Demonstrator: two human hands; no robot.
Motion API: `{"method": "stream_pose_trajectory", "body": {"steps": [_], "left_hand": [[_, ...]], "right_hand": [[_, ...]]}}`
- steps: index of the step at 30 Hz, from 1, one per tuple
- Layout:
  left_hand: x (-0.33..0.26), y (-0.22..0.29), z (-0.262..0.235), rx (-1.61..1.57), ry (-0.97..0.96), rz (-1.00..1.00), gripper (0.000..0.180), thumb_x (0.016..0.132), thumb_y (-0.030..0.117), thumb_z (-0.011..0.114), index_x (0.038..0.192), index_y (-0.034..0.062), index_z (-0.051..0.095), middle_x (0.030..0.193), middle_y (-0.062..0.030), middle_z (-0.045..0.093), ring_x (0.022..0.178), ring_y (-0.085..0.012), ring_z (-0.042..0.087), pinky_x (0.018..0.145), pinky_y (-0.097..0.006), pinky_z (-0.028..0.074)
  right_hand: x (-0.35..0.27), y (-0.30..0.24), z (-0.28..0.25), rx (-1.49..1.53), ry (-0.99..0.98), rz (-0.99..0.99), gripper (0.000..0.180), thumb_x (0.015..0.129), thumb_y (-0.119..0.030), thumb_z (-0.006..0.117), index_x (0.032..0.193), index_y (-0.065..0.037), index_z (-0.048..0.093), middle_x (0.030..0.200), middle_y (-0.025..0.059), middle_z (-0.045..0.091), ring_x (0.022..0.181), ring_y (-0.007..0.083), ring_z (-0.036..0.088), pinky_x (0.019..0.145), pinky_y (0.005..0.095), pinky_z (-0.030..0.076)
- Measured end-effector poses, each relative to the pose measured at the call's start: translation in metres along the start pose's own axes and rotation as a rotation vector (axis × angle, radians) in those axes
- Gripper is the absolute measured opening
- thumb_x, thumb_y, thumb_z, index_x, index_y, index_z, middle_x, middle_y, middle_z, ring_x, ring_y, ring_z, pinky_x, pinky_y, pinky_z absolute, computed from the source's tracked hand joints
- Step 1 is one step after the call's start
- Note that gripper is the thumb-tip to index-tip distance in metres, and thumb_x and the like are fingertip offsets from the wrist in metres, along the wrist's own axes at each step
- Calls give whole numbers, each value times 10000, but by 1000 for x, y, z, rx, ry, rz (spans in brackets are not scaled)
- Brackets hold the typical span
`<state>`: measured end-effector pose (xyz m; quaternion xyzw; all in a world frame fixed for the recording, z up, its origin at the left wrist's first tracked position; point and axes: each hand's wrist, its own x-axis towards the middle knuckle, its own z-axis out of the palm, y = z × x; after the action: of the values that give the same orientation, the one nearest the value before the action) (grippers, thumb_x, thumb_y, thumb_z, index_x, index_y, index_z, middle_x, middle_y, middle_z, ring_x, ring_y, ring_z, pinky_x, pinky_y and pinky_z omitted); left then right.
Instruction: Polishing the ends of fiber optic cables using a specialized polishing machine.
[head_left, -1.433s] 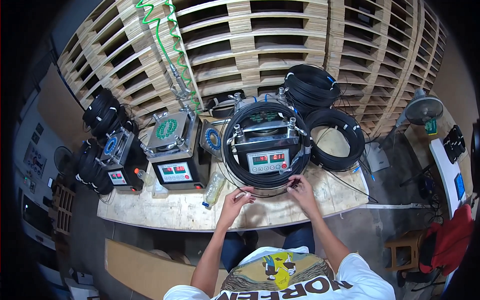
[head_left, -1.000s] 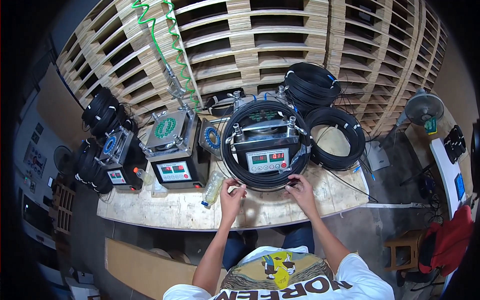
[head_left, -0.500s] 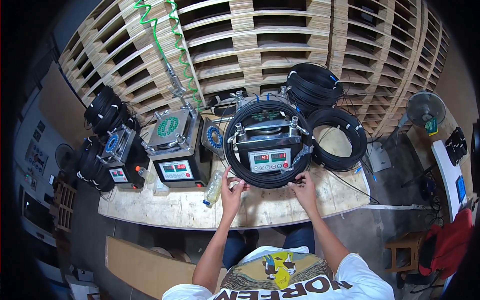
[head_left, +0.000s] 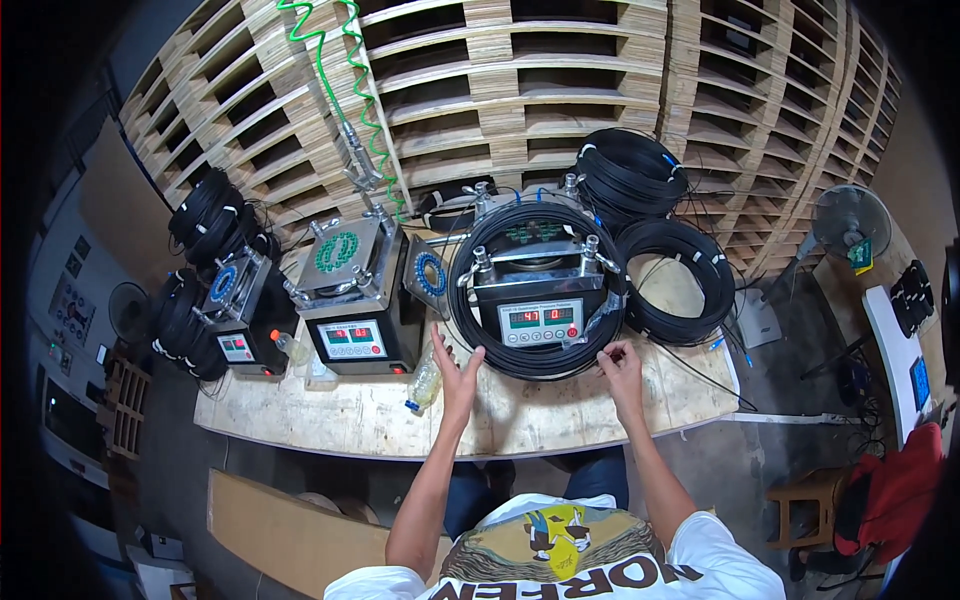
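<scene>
A large coil of black cable (head_left: 530, 366) hangs round the front of the middle press-like machine (head_left: 483, 305), framing its lit control panel (head_left: 541, 321). Beside the coil's lower left edge, my left hand (head_left: 457, 382) is open, fingers stretched upward and thumb against or very near the cable. My right hand (head_left: 624, 382) is at the lower right edge, thumb and fingers curled together in a pinch. Whatever those fingertips hold, if anything, is too small to make out. A crinkled clear plastic piece (head_left: 603, 322) clings to the coil's right side.
A clear bottle (head_left: 425, 380) lies left of my left hand. Two similar machines, one larger (head_left: 367, 345) and one smaller (head_left: 250, 345), stand further left. More cable coils (head_left: 690, 325) are at the right. Pallets (head_left: 570, 85) rise behind the wooden table (head_left: 330, 420).
My left hand has opened from its curled grip at the coil and shifted slightly left. My right hand has drawn a little to the right, its fingers curling more. The panel's lit readout has changed.
</scene>
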<state>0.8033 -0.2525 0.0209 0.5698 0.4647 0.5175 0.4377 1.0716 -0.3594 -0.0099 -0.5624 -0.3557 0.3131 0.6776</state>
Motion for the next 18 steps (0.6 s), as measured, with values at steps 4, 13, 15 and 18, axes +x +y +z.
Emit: {"method": "stream_pose_trajectory", "body": {"steps": [4,13,15,18], "left_hand": [[26,17,19,39,27,90,1058,858,316,769,1605,82,57,1600,-261,174,1467,-361,252,1207,-440,172],[84,35,4,-198,-216,-112,1026,837,280,771,1614,107,124,1505,-189,416,1360,-273,443,1135,-362,323],[88,40,2,-140,-229,-126,1050,816,283,793,1616,118,134,1518,-177,413,1363,-260,443,1140,-369,325],[106,40,-3,-10,-212,-29,1073,796,288,813,1614,115,141,1538,-199,390,1369,-269,438,1140,-375,325]], "right_hand": [[13,-14,-2,-146,125,-69,207,939,-157,698,979,-33,538,875,31,548,736,96,531,648,265,493],[59,-41,9,-179,232,-209,531,927,-106,641,1421,-74,449,1132,155,573,1005,205,597,896,315,484],[75,-52,7,-161,221,-241,524,937,-106,617,1431,-71,446,1158,173,580,1019,213,598,913,324,479],[110,-58,12,-164,187,-351,413,1025,-196,491,1408,-41,493,1224,201,609,1089,249,600,972,349,455]]}}
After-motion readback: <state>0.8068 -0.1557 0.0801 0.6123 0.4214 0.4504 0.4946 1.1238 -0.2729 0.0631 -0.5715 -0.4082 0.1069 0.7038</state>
